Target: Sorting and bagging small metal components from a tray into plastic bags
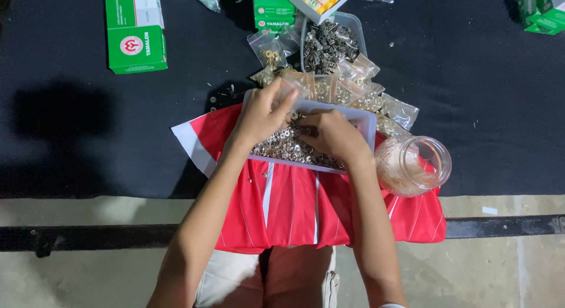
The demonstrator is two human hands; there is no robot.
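Observation:
A shallow clear plastic tray [366, 118] full of small silver metal rings [281, 146] rests on a folded red cloth with white stripes [294, 202]. My left hand [262, 115] reaches into the tray from the left, fingers pinched together over the rings. My right hand [334, 134] lies in the tray beside it, fingers curled down among the rings. What the fingertips of either hand hold is hidden.
A clear glass jar [415, 165] lies on its side at the right. Behind the tray lie several small plastic bags of metal parts [353, 84] and a clear tub of darker fittings [331, 43]. Green and white boxes [135, 31] sit on the black tabletop [88, 119].

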